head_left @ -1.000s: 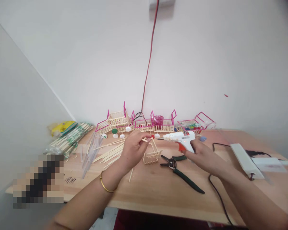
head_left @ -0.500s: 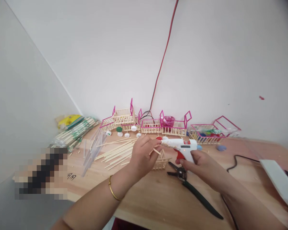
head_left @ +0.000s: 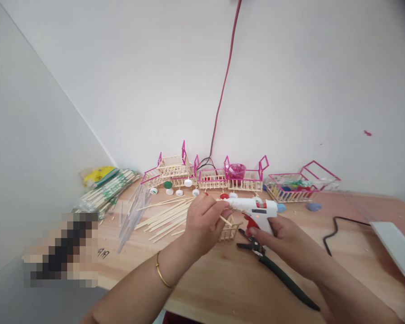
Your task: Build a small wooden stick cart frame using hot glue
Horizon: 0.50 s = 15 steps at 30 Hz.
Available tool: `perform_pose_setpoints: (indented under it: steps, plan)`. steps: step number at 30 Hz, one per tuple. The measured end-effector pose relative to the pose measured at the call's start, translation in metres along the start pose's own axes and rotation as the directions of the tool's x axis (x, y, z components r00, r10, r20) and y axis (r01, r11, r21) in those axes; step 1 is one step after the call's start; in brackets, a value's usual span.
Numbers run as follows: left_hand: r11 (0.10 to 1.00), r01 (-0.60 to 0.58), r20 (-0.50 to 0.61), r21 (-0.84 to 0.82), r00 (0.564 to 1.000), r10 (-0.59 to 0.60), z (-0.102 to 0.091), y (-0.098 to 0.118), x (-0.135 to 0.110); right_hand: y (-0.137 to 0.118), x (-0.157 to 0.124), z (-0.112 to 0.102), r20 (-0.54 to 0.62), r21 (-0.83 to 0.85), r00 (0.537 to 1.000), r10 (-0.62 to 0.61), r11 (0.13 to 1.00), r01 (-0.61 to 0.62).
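Observation:
My left hand (head_left: 202, 222) pinches a short wooden stick (head_left: 226, 220) just above a small stick basket (head_left: 230, 229) on the wooden table (head_left: 222, 279). A white glue gun (head_left: 256, 210) with a red trigger is gripped in my right hand (head_left: 283, 240), its nozzle pointing left and meeting the stick near my left fingertips. Both hands hover close together over the small basket.
Dark-handled pliers (head_left: 276, 272) lie right under my right wrist. Loose sticks (head_left: 165, 216) and clear strips (head_left: 133, 213) lie to the left, with a pack of sticks (head_left: 104, 191). Pink-framed stick baskets (head_left: 205, 173) line the wall. A black cord (head_left: 337, 229) and a white board (head_left: 396, 252) are at right.
Both hands have come closer together; the glue gun nozzle has moved up to the stick held in my left hand. The view shifted right and slightly down.

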State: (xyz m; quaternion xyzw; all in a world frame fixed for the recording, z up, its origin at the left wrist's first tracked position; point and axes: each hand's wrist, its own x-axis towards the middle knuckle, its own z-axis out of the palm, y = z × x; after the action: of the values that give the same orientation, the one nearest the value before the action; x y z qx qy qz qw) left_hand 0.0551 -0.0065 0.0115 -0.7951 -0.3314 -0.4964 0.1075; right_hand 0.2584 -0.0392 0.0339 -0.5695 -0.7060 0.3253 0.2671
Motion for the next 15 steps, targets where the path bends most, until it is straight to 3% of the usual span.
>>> perform_pose_setpoints:
  steps: [6,15]
  plan:
    - [0.999,-0.031,0.018,0.026,0.999,0.030,-0.0013,0.0007,0.0016,-0.0029,-0.0003,0.0015,-0.009,0.024,1.000,0.006,1.000,-0.006]
    - [0.997,0.067,-0.015,-0.031,0.998,-0.068,0.0005,-0.0013,-0.0002,0.0025,0.0006,0.0031,-0.007,0.009,1.000,0.017,1.000,-0.017]
